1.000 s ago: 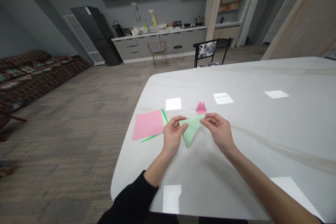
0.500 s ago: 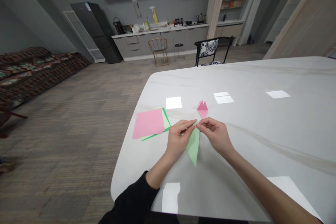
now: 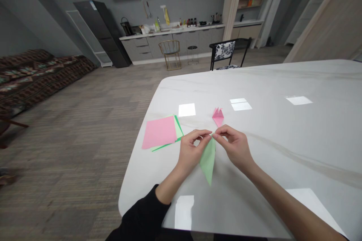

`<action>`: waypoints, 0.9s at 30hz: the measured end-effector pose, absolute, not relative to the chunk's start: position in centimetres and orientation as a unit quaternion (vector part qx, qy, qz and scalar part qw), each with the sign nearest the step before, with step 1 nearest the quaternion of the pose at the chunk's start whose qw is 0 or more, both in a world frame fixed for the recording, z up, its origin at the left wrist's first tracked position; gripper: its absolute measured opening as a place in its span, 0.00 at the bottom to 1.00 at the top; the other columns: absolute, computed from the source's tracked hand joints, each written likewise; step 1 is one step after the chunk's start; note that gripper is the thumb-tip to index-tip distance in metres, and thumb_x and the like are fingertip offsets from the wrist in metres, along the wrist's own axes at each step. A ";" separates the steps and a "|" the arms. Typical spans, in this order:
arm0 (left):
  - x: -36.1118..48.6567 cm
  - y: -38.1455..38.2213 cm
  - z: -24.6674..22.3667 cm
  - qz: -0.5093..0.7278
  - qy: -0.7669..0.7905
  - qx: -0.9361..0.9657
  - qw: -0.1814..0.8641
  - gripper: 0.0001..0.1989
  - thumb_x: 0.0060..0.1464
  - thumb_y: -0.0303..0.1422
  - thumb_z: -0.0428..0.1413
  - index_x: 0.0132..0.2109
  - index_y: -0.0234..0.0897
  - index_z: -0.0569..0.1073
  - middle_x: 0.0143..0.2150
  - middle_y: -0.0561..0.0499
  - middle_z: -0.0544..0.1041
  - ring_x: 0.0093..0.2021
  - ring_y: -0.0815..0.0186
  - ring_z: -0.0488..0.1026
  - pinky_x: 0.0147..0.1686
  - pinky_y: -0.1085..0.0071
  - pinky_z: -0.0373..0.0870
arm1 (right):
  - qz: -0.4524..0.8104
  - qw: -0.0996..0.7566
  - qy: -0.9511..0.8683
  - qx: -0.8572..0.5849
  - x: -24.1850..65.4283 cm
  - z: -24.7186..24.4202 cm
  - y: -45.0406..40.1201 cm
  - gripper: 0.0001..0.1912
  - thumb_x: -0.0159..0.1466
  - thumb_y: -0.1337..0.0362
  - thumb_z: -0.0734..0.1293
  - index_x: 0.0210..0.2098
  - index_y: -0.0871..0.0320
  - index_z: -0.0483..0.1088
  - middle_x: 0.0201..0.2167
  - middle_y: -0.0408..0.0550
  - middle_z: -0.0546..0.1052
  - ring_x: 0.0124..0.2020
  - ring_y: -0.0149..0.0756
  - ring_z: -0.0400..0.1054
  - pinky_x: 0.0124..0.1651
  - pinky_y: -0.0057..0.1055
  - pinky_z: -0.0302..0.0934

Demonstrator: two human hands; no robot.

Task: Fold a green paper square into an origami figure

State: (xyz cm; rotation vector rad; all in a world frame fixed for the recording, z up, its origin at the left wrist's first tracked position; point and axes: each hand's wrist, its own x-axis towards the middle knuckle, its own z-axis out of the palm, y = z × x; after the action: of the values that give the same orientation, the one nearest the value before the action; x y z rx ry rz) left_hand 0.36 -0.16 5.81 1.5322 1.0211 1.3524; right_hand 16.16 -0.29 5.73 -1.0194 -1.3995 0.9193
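Beyond the white worktop [image 3: 268, 124] stands a dark refrigerator [image 3: 103, 34], its pale label [image 3: 93, 5] too small to read. Over the worktop, the right hand [image 3: 234, 147] and left hand [image 3: 191, 148] angle inward, fingertips nearly meeting; each grip pinches the top of the pale green folded paper [image 3: 208, 162], its tip pointing nearward between them.

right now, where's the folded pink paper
In the head view, the folded pink paper is on the white table, just beyond the right hand and the light green paper, right of the stacked sheets.
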 end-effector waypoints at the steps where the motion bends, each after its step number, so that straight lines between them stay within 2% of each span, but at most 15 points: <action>1: 0.3 -0.2 5.9 0.538 0.407 0.610 0.416 0.06 0.56 0.33 0.60 0.40 0.38 0.80 0.37 0.47 0.80 0.39 0.63 0.75 0.40 0.68 0.70 | 0.390 0.555 -0.595 -0.431 16.2 5.8 -0.3 0.05 0.62 0.61 0.70 0.31 0.55 0.73 0.30 0.44 0.74 0.34 0.36 0.67 0.41 0.35 0.61; 10: 0.0 -0.2 6.3 0.529 0.407 0.644 0.373 0.05 0.55 0.31 0.60 0.40 0.38 0.77 0.36 0.49 0.77 0.35 0.66 0.71 0.37 0.69 0.67 | 0.395 0.546 -0.604 -0.426 16.1 5.7 -0.4 0.05 0.62 0.61 0.70 0.30 0.55 0.73 0.29 0.44 0.74 0.34 0.36 0.66 0.40 0.34 0.60; 16: 0.0 -0.2 6.2 0.533 0.408 0.628 0.395 0.06 0.55 0.32 0.61 0.40 0.37 0.76 0.36 0.49 0.76 0.32 0.67 0.69 0.36 0.70 0.67 | 0.378 0.543 -0.614 -0.430 16.1 5.8 -0.4 0.06 0.62 0.61 0.70 0.30 0.54 0.72 0.29 0.44 0.73 0.34 0.36 0.66 0.40 0.34 0.59; 22: -0.1 0.0 6.4 0.494 0.418 0.620 0.444 0.08 0.55 0.37 0.60 0.36 0.37 0.76 0.28 0.51 0.72 0.28 0.69 0.64 0.30 0.72 0.62 | 0.355 0.537 -0.626 -0.440 16.0 5.9 -0.4 0.06 0.63 0.60 0.68 0.30 0.54 0.72 0.30 0.45 0.73 0.35 0.38 0.66 0.41 0.35 0.60; 27: -0.1 0.0 6.2 0.482 0.423 0.609 0.467 0.09 0.54 0.38 0.60 0.34 0.36 0.75 0.27 0.52 0.71 0.26 0.70 0.62 0.27 0.73 0.58 | 0.357 0.534 -0.633 -0.432 16.0 5.8 -0.4 0.06 0.63 0.60 0.68 0.30 0.54 0.71 0.31 0.45 0.73 0.37 0.38 0.67 0.44 0.35 0.60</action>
State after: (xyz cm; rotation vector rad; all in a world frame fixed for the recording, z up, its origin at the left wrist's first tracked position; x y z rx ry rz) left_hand -0.14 0.01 6.19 1.4944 1.0376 1.1828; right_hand 15.97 -0.36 5.81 -1.0296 -1.5086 0.8498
